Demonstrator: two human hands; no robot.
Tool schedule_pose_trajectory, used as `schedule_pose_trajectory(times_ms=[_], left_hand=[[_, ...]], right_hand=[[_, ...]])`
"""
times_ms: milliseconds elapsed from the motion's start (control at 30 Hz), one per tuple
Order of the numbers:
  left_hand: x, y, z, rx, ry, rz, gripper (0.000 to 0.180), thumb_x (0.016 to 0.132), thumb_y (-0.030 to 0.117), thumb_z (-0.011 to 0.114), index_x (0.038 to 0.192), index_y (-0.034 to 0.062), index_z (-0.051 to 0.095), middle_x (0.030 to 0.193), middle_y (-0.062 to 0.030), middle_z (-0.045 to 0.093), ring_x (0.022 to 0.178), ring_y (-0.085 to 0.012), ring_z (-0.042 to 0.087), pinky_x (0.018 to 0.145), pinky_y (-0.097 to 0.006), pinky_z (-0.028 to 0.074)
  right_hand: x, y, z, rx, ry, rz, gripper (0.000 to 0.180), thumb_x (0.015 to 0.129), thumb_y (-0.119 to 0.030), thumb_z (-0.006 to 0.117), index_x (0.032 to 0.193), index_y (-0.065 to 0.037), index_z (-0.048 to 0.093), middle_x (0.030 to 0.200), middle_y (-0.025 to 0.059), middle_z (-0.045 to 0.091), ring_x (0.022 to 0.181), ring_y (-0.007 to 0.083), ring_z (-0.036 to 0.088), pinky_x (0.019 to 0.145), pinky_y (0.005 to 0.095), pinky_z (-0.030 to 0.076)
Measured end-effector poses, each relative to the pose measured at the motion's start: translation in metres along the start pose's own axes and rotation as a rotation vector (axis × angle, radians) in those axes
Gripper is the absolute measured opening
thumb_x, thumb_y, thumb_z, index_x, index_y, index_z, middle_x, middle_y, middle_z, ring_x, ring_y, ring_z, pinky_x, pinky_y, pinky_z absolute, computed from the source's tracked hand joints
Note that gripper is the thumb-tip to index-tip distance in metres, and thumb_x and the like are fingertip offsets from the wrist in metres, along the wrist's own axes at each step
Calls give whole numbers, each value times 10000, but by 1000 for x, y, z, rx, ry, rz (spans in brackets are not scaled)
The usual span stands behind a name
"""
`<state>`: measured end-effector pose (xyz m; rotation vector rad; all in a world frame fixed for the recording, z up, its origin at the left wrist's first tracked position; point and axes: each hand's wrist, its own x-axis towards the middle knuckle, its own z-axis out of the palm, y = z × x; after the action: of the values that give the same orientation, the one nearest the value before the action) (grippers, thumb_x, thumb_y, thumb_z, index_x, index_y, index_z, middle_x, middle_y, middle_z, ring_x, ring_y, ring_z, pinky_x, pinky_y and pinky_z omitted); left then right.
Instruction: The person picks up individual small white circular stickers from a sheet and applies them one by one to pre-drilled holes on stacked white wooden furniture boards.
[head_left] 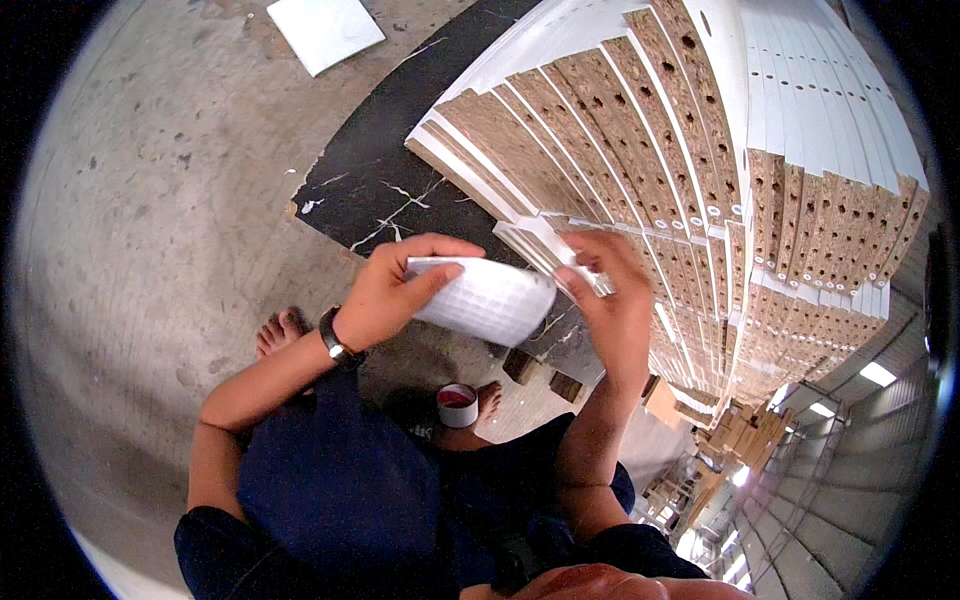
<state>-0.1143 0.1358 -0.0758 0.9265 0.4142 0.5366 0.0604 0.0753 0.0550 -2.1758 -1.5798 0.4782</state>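
A curled white sheet (485, 298) with a faint grid of small squares, like a sticker sheet, hangs from my left hand (390, 285), its thumb on top and fingers behind. My right hand (612, 295) is just right of the sheet, beside the white edges of some short panels (540, 245) low in the stack. Its thumb and fingers are bent close together; whatever sits between them is too small to tell. Tall stacked white boards (600, 130) with drilled brown chipboard edges rise beyond my right hand.
A black marble-patterned board (385, 190) lies under the stack. A white square piece (325, 35) is on the concrete floor (170, 200). A white cup-like container (457, 405), reddish inside, stands by my bare foot (490, 398). More drilled boards (830, 220) stand at the right.
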Motion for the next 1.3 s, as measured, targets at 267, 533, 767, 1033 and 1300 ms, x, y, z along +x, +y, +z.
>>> schedule_pose_trajectory(times_ms=[267,533,767,1033,1300], left_hand=[[4,3,-7,151,78,111,210,840,31,523,1024,26,624,958,-57,628,854,-98,566,742,-234,436],[2,0,-7,161,83,93,207,837,36,528,1016,37,633,951,-49,631,826,-90,565,717,-232,436],[4,0,-7,77,137,7,196,849,54,528,1015,30,629,955,-37,638,822,-68,560,720,-219,443],[3,1,-7,-1,135,-65,198,852,64,534,1026,30,623,952,-26,636,794,-49,548,698,-197,435],[4,-5,-6,14,183,-30,207,861,97,533,1041,34,616,951,-27,635,801,-51,543,720,-201,425]], right_hand=[[0,16,17,-81,-91,-174,223,691,-92,685,906,-67,631,861,92,573,758,252,574,664,334,461],[-1,18,22,-5,-129,-77,164,676,-78,690,818,-51,612,792,79,564,728,242,568,620,331,453],[1,17,25,-155,-10,-285,140,668,-68,689,783,-60,609,768,63,566,711,229,568,615,330,460],[6,27,17,-197,-31,-345,134,682,-41,675,789,-46,595,752,69,572,700,214,564,619,312,460],[9,28,29,-159,849,-14,57,769,-64,649,782,-48,596,778,45,531,740,163,496,648,289,405]])
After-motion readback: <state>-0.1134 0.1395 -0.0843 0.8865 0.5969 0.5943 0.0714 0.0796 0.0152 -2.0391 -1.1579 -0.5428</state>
